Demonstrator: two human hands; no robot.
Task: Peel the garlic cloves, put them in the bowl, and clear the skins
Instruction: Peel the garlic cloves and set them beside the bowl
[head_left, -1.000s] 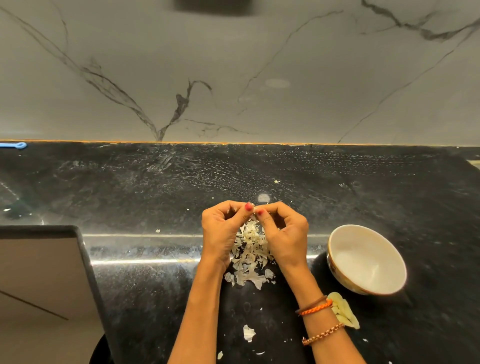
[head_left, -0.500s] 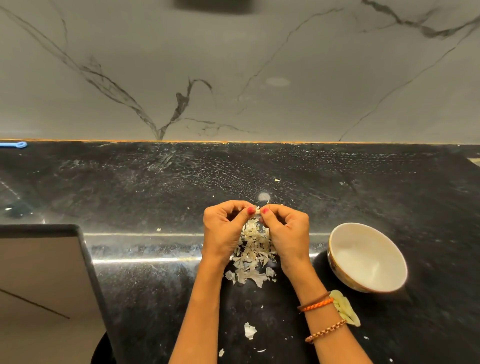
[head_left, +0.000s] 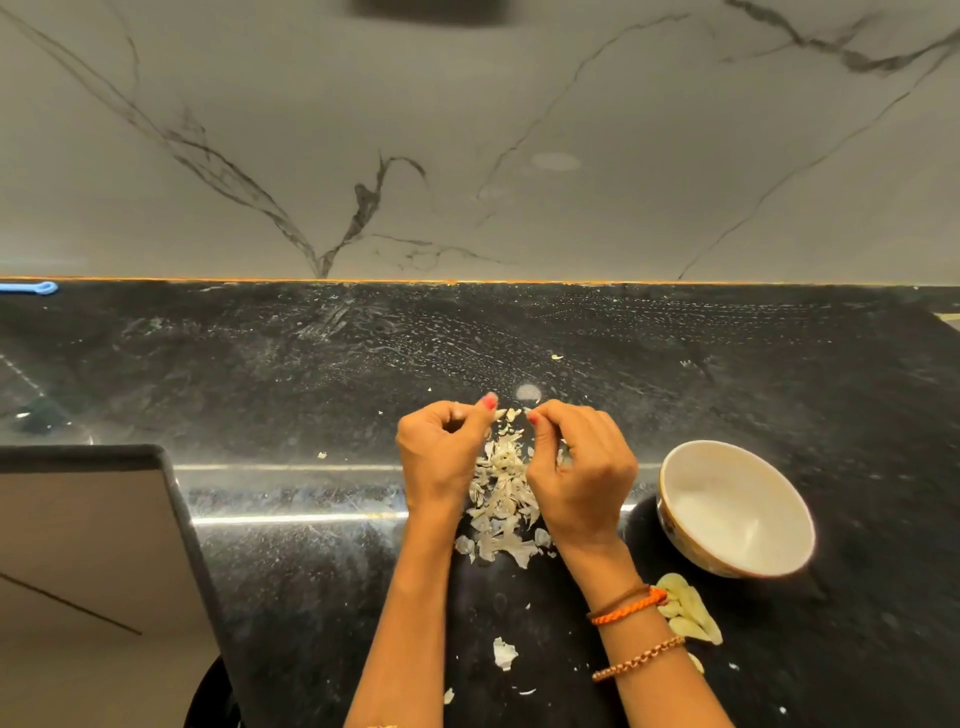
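Together we hold our left hand (head_left: 441, 457) and right hand (head_left: 582, 478) over the skins (head_left: 501, 499), fingers curled on both. Between the two thumb tips a small pale piece (head_left: 511, 414) shows; it looks like a clove or a shred of skin, and we cannot tell which, nor which hand truly pinches it. The skins lie heaped on the counter (head_left: 311, 374) directly under and between our hands, which hide part of the heap. Peeled cloves (head_left: 688, 610) lie on the counter near us, right of the heap and just beside our right wrist, whose orange band (head_left: 626, 610) and bead bracelet (head_left: 639, 660) cover their left edge. The bowl (head_left: 737, 509) stands right of our right hand, apart from it, just beyond the cloves; its white inside shows nothing in it. Loose flakes (head_left: 504, 653) lie nearer us between our forearms. At the far left, against the marble wall (head_left: 467, 156), lies a small blue thing (head_left: 36, 288). To the near left the counter edge drops off toward the floor (head_left: 88, 571).
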